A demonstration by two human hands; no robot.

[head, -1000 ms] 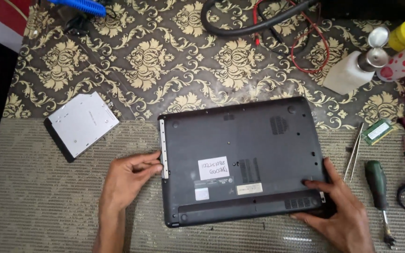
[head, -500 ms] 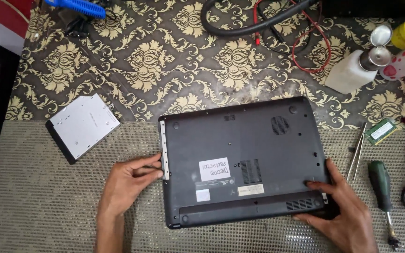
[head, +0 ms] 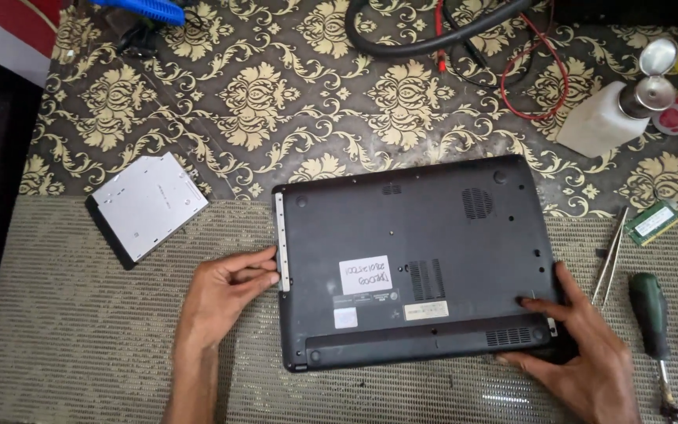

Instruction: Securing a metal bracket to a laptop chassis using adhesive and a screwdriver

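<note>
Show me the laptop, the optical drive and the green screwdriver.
laptop [head: 417,259], head view, middle of its dark underside.
optical drive [head: 147,206], head view, centre of its silver top.
green screwdriver [head: 649,310], head view, on its handle.

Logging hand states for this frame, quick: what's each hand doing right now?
Left hand: fingertips pinching the left edge of the upside-down laptop.
Right hand: gripping the laptop's near right corner, thumb on top.

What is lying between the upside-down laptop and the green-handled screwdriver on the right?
In the head view, a pair of metal tweezers lies on the woven mat between the laptop and the screwdriver. The right hand grips the laptop's near corner there.
</note>
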